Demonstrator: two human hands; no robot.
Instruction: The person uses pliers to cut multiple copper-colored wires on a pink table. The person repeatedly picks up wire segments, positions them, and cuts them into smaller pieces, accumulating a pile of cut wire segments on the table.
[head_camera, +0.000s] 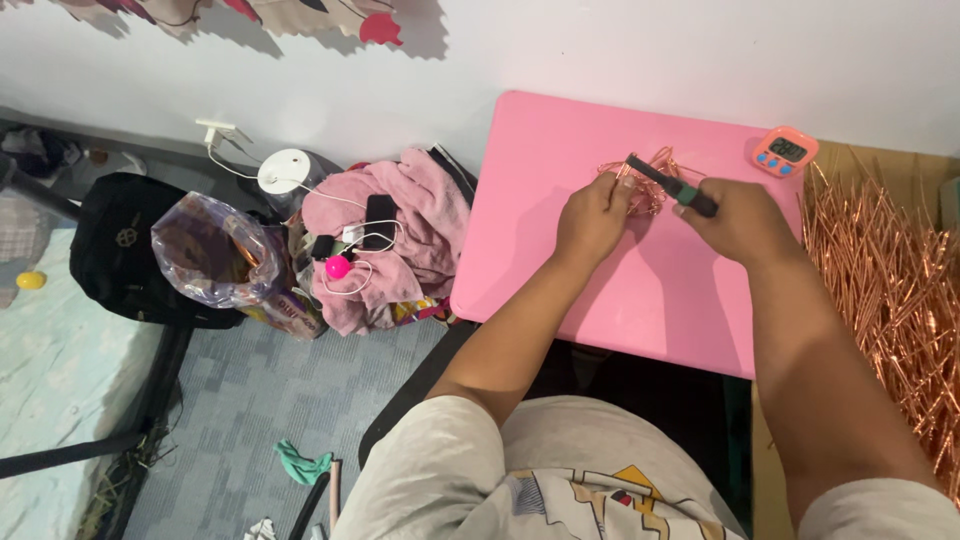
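On the pink table (600, 290) lies a small tangle of copper wire (650, 185). My left hand (592, 218) pinches the wire at its left side. My right hand (735, 220) grips a dark hand tool with a green handle (672, 185), and the tool's tip points left into the wire, close to my left fingers. Both hands meet over the far middle of the table.
An orange digital timer (785, 152) stands at the table's far right corner. A heap of copper wire pieces (890, 290) fills a box on the right. Left of the table lie pink cloth (400, 240), a plastic bag (215, 255), a black bag (120, 245) and cables.
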